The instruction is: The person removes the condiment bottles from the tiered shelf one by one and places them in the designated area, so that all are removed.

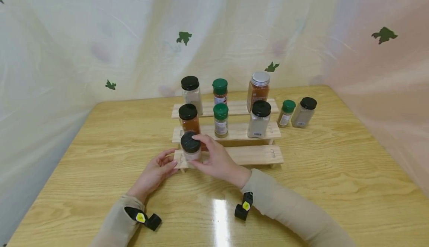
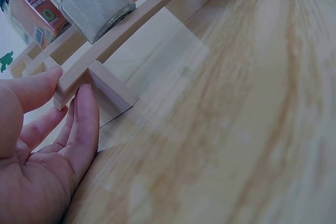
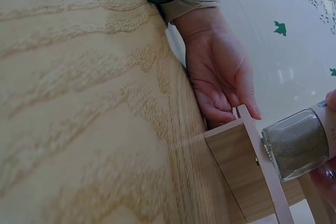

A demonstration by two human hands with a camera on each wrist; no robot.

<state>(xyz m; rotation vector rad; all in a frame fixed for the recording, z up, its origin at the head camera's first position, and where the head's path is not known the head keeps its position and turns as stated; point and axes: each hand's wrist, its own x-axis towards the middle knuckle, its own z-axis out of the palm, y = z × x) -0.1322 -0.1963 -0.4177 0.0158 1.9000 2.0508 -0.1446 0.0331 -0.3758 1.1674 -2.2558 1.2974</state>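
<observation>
the right hand (image 1: 218, 161) has its fingers (image 1: 204, 139) curled around a small glass spice jar with a black lid and pale grey powder inside (image 1: 191, 148), thumb on the near side and the other fingers wrapped over the far side by the lid. the jar stands on the left end of the lowest step of a three-step pale wooden spice rack (image 1: 254, 154), which sits on the light wood-grain tabletop (image 1: 335, 172). in the right wrist view the jar's glass bottom (image 3: 296, 145) rests against the thin board of that step.

the left hand (image 1: 154, 172) lies on the tabletop just left of the rack, palm turned up and inward, fingers (image 2: 84, 119) loosely extended and holding nothing; its fingertips touch the left end of the lowest step (the left wrist view shows them against the board's end and the little support block beneath it).

on the middle step stand a black-lidded jar of red-orange spice (image 1: 188, 118), a green-capped bottle (image 1: 221, 119) and a black-lidded jar of grey powder (image 1: 259, 118). the top step carries a black-lidded pale jar (image 1: 191, 89), a green-capped bottle (image 1: 219, 90) and a taller silver-lidded jar of reddish spice (image 1: 258, 89). right of the rack, on the tabletop, stand a small green-capped bottle (image 1: 286, 113) and a black-lidded grey jar (image 1: 304, 111), just beside each other.
</observation>
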